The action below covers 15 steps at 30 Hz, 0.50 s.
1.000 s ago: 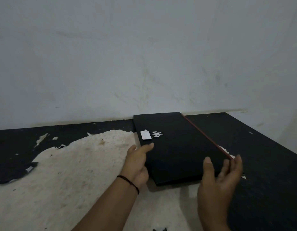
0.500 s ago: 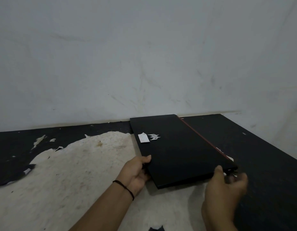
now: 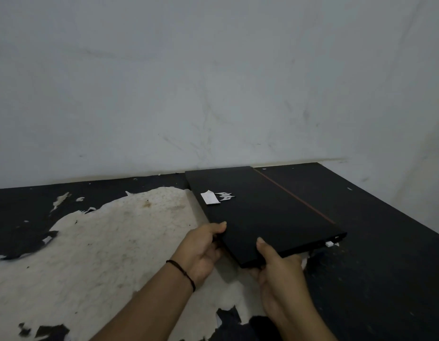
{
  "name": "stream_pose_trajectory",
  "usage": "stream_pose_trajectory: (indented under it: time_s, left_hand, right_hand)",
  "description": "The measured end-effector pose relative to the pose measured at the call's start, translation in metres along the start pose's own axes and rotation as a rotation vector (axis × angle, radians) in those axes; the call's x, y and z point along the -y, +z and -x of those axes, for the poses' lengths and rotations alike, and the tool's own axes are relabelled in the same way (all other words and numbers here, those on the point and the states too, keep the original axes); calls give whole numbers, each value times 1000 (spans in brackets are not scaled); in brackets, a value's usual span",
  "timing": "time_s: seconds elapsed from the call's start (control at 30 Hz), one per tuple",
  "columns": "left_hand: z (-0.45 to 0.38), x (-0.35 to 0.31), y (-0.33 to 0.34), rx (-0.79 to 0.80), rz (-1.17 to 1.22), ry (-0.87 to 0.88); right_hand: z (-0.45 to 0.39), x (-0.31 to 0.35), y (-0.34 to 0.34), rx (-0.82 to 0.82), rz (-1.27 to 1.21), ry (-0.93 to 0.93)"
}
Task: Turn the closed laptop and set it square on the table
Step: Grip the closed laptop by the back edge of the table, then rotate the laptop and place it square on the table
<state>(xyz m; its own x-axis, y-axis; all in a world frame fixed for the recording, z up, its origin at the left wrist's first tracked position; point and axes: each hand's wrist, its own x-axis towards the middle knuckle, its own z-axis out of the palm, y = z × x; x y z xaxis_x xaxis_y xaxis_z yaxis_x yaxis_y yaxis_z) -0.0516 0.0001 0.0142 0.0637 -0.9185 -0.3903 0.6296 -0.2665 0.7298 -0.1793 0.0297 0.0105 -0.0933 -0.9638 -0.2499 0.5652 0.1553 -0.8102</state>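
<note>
A closed black laptop (image 3: 267, 212) lies skewed on the table (image 3: 376, 242), its long side running from the wall toward me, with a white sticker and a silver logo on the lid and a red line along its right edge. My left hand (image 3: 201, 249) grips the laptop's near left edge, thumb on the lid. My right hand (image 3: 277, 267) holds the near front corner, thumb on top and fingers underneath. The near end looks slightly raised off the table.
The table top is black with a large worn patch (image 3: 110, 242) of bare pale material on the left and middle. A grey-white wall (image 3: 213, 94) runs right behind the table. The table's right edge (image 3: 410, 217) slants toward me.
My right hand slid left from the laptop's right corner to the near front corner and closed on it. My left hand wrapped tighter round the left edge. The near end has lifted a little.
</note>
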Motion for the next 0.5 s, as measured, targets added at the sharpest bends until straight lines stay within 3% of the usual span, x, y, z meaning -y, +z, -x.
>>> stream_pose_trajectory:
  time_s: [0.17, 0.33, 0.5]
  left_hand:
    - [-12, -7, -16, 97, -96, -2]
    - [-35, -37, -23, 79, -34, 73]
    - [-47, -37, -21, 46, -137, 78]
  right_hand:
    - [0, 7, -6, 20, 12, -2]
    - [-3, 12, -14, 20, -41, 29]
    - [-12, 18, -20, 20, -62, 32]
